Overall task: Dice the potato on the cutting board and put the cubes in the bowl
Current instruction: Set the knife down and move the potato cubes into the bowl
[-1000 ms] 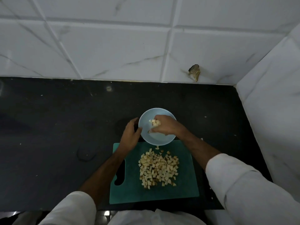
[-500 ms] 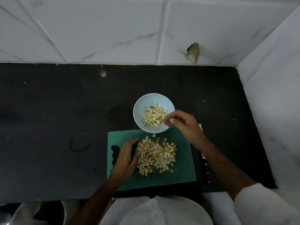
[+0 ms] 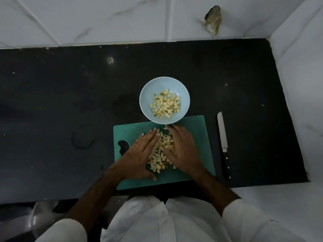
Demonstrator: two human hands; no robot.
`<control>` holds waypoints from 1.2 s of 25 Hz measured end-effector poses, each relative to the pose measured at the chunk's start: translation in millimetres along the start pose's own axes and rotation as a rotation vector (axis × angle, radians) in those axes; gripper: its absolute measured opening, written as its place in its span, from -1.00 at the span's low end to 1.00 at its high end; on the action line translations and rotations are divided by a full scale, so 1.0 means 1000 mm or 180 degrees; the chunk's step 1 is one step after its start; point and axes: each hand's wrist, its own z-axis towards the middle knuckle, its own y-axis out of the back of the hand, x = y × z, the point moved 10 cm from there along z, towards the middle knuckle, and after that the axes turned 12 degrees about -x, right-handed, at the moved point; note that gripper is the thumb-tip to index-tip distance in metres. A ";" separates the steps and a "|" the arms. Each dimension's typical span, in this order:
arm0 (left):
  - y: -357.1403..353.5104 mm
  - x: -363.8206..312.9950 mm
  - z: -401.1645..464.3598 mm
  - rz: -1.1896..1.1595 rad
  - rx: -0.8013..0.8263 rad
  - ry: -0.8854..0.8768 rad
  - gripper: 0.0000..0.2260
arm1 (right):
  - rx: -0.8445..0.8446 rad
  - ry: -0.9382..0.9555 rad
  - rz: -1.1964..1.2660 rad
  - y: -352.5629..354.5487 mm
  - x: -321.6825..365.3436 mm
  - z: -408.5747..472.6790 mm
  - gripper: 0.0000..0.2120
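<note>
A pile of pale potato cubes (image 3: 161, 151) lies on the green cutting board (image 3: 201, 137). My left hand (image 3: 139, 154) lies flat against the pile's left side, fingers straight. My right hand (image 3: 183, 151) lies flat against the pile's right side and covers part of it. The two hands flank the cubes between them. Just beyond the board's far edge stands a light blue bowl (image 3: 148, 96) with several potato cubes (image 3: 166, 105) in it.
A knife (image 3: 222, 142) with a black handle lies on the black counter (image 3: 70, 102) to the right of the board, blade pointing away. White tiled walls close the back and the right side. The counter's front edge runs just below the board.
My right hand left the bowl, where it dropped cubes, and came back down onto the pile. My left hand moved from the bowl's rim to the pile's left side.
</note>
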 end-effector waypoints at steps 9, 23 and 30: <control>0.018 0.013 0.012 -0.1155 -0.0135 0.0688 0.12 | -0.0013 0.0270 0.0508 0.009 0.000 0.018 -0.68; 0.017 0.009 0.016 -0.1456 -0.1238 0.0905 -0.49 | 0.0298 -0.0066 0.0138 0.045 -0.036 -0.036 0.01; 0.008 -0.005 0.020 -0.1545 -0.2110 0.1456 -0.60 | 0.0620 0.0765 -0.0055 -0.003 -0.004 -0.018 0.19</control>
